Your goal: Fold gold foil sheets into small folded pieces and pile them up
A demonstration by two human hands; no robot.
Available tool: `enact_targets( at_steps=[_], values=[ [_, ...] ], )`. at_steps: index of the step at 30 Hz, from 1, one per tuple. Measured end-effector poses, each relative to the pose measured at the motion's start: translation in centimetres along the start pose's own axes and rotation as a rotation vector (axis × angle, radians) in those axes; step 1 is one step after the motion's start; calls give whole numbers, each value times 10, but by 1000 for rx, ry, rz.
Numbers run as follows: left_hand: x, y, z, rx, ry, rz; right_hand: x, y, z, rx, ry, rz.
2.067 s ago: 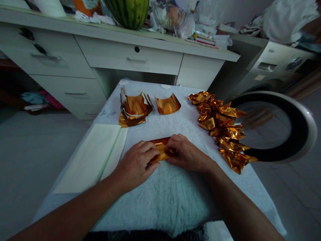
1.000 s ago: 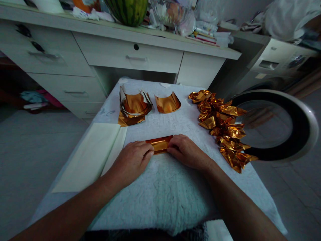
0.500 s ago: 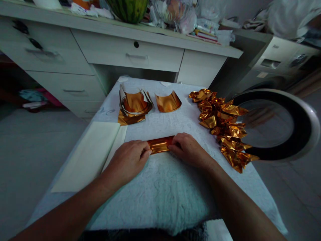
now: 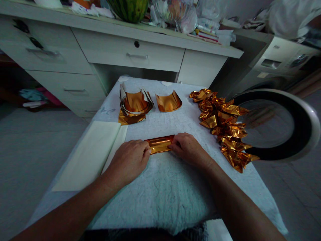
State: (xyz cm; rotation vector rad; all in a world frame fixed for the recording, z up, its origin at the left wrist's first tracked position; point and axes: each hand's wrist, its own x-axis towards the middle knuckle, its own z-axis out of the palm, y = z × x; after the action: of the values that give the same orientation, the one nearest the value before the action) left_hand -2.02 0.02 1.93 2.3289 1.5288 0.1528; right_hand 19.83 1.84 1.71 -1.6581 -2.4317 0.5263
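Observation:
A sheet of shiny gold foil paper [image 4: 160,144], curled along its length, lies on the cloth-covered table in front of me. My left hand [image 4: 132,155] pinches its left end between thumb and fingers. At the right end, my right hand [image 4: 186,147] grips it the same way, fingers curled over the edge. Behind it stand a stack of curved gold foil sheets [image 4: 136,103] and one single curved foil sheet [image 4: 169,101]. To the right runs a pile of folded, crinkled gold foil pieces [image 4: 220,124]. My fingertips are partly hidden.
The table [image 4: 160,197] has a pale cloth over it. Flat cream paper [image 4: 85,157] lies along its left side. Beyond stand white drawers [image 4: 135,55] and a counter bearing a watermelon [image 4: 129,10]. On the right, a washing machine's round door [image 4: 276,124] hangs open beside the table.
The foil sheet between my hands looks slightly less rolled, with more of its face showing. Both hands stay nearly in place; other things have not moved.

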Motion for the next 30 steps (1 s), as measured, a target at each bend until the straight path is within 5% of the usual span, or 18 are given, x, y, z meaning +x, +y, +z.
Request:
enact_targets(
  at_steps=[30],
  values=[
    [0,3,0,160,-7,-22,2,-7,-3,-87,-45,53]
  ],
)
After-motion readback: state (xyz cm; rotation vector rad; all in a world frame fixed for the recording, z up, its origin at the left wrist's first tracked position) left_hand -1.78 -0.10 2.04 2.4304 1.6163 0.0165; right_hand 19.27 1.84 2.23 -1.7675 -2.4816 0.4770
